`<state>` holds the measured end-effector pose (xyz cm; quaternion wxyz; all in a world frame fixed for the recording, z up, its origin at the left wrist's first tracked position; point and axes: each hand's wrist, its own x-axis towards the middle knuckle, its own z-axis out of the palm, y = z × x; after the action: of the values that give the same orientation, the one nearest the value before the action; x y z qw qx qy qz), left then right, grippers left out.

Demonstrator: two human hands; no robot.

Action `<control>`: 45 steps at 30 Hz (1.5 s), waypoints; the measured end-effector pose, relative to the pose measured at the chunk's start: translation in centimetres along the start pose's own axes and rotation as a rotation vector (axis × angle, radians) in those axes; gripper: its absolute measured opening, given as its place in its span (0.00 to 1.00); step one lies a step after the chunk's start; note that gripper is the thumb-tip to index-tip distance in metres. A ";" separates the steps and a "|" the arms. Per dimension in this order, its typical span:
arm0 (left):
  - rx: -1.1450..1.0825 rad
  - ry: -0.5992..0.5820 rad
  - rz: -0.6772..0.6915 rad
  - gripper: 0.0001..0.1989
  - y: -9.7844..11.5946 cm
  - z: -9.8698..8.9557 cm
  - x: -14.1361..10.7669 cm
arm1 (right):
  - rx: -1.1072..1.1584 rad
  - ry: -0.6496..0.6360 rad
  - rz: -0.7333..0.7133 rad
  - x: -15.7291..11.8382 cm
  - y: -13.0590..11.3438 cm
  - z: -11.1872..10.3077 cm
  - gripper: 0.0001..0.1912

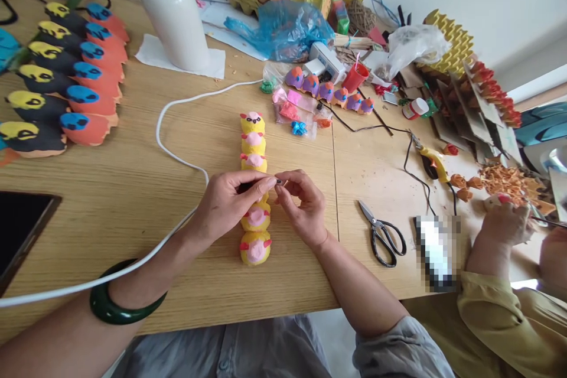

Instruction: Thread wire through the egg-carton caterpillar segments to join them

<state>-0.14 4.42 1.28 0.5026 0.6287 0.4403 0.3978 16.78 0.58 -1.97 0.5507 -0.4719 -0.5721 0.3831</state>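
A: Nearest first?
B: Left hand (230,201) and right hand (301,204) meet fingertip to fingertip over the yellow egg-carton caterpillar (254,183), both pinching one small dark piece (279,181). Too small to identify.
A: Caterpillar position?
B: Flat on the wooden table (133,189), running away from the person, near end just past the wrists. Green bangle (121,301) on left wrist, white cable (177,147) passing under that arm.
A: To the right?
B: Scissors (381,233), closed, near the right hand. Another person's hand (505,221) at the table edge.
A: Farther back?
B: Purple caterpillar (328,90), blue plastic bag (283,26), white bottle (170,9).
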 end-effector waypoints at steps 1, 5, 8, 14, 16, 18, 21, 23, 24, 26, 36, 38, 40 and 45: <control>0.001 0.004 0.001 0.14 0.0 0.0 0.0 | 0.003 -0.004 -0.003 0.0 0.0 0.0 0.09; 0.047 0.021 0.017 0.15 -0.1 0.1 -0.1 | -0.013 0.019 -0.011 -0.1 0.0 -0.2 0.09; 0.083 0.032 0.055 0.14 -0.4 0.1 -0.3 | -0.010 0.046 -0.017 0.0 0.1 -0.2 0.10; 0.144 0.058 0.191 0.12 -0.2 0.2 -0.4 | -0.012 0.073 -0.056 0.1 0.2 0.0 0.04; 0.146 0.049 0.187 0.14 0.0 0.2 -0.4 | -0.010 0.087 -0.064 0.1 0.2 0.0 0.03; 0.140 0.032 0.155 0.18 0.3 0.2 -0.5 | 0.012 0.102 -0.056 0.1 0.1 0.0 0.04; 0.121 0.029 0.123 0.18 0.4 0.2 -0.5 | 0.081 0.123 -0.005 0.3 -0.1 0.0 0.07; 0.114 0.042 0.105 0.16 0.4 0.2 -0.5 | 0.133 0.134 0.054 0.5 -0.2 0.1 0.09; 0.113 0.053 0.097 0.15 0.3 0.2 -0.5 | 0.155 0.140 0.083 0.5 -0.3 0.1 0.10; 0.111 0.076 0.089 0.13 0.1 0.2 -0.5 | 0.189 0.152 0.123 0.6 -0.4 0.2 0.12; 0.134 0.136 0.182 0.07 -0.5 0.4 -0.3 | 0.208 0.140 0.138 0.6 -0.6 0.3 0.10; 0.163 0.156 0.243 0.07 -0.6 0.3 -0.4 | 0.197 0.144 0.134 0.6 -0.5 0.3 0.10; 0.186 0.146 0.297 0.07 -0.6 0.3 -0.5 | 0.186 0.144 0.128 0.6 -0.5 0.3 0.10; 0.177 0.092 0.309 0.08 -0.7 0.4 -0.6 | 0.165 0.132 0.107 0.5 -0.5 0.3 0.10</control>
<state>-0.02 3.82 0.49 0.3577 0.7118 0.3942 0.4583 16.43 1.00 -1.36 0.6028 -0.4793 -0.4750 0.4258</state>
